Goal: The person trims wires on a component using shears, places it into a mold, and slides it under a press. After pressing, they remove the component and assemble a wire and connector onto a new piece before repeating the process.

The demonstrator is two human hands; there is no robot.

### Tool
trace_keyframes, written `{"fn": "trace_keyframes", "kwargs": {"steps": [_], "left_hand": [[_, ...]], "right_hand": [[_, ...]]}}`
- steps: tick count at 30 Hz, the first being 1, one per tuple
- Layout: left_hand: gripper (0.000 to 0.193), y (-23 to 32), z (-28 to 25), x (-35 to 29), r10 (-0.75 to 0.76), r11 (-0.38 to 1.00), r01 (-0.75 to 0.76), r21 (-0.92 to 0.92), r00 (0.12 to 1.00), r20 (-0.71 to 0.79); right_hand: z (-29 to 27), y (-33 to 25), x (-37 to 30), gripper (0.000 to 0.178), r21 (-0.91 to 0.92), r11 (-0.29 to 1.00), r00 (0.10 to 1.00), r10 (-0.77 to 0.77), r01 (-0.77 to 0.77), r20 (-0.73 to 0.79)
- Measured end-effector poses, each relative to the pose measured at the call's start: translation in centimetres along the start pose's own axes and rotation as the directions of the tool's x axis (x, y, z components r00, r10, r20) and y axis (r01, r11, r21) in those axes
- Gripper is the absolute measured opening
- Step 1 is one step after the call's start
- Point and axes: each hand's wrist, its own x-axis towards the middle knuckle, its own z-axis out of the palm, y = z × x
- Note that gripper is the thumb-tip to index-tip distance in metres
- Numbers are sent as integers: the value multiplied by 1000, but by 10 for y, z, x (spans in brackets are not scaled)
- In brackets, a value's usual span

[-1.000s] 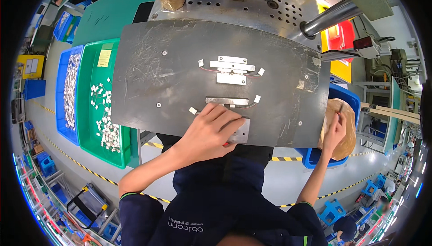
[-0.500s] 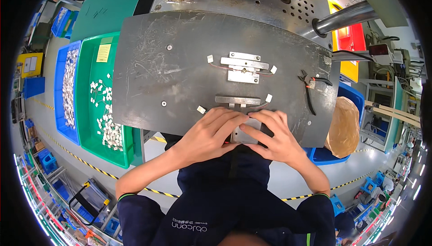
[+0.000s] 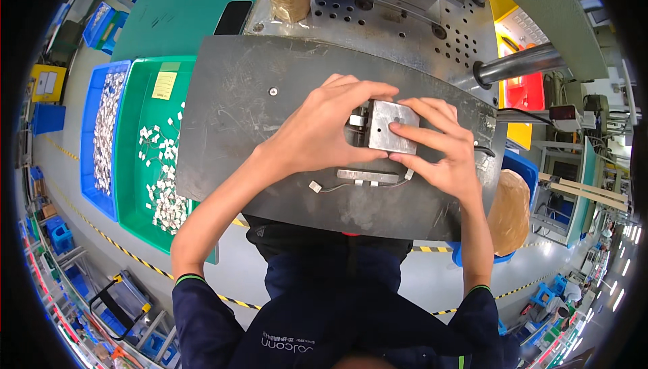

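Observation:
A square silver metal plate (image 3: 399, 114) with small holes is held between my hands over the far fixture. My left hand (image 3: 307, 129) curves around its left side, fingers at the top corner and thumb at the bottom corner. My right hand (image 3: 449, 146) lays fingers across its face, with the thumb at the lower edge. A small white connector (image 3: 356, 121) shows left of the plate; the fixture is mostly hidden. Nearer me lies a metal bar (image 3: 368, 176) with a thin wire and a white connector (image 3: 315, 186) at its left. The right hand mostly hides the pliers.
A dark, scratched metal board (image 3: 236, 126) carries the work. To the left stand a green bin (image 3: 145, 227) and a blue bin (image 3: 88, 146) with many white connectors. A perforated metal machine bed (image 3: 418, 38) lies behind, a steel post (image 3: 516, 65) at right.
Both hands have moved away from the board's near edge to the far fixture, carrying the metal plate. The nearer bar and its wire are now uncovered.

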Motion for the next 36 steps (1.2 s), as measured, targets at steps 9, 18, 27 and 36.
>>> {"fn": "trace_keyframes", "kwargs": {"steps": [9, 18, 27, 36], "left_hand": [[79, -20, 11, -20, 37, 997, -40, 65, 998, 54], [70, -32, 12, -29, 10, 1000, -12, 29, 996, 85], [70, -26, -28, 137, 181, 983, -178, -46, 981, 71], [64, -110, -41, 231, 217, 975, -207, -80, 964, 151]], "right_hand": [[19, 8, -8, 61, -22, 998, 998, 60, -59, 29], [34, 21, -26, 77, 127, 979, 986, 164, -159, -32], [-50, 77, 63, 68, 324, 927, 918, 284, -189, -276], [-67, 158, 150, 68, 296, 886, 879, 427, -358, -215]]}}
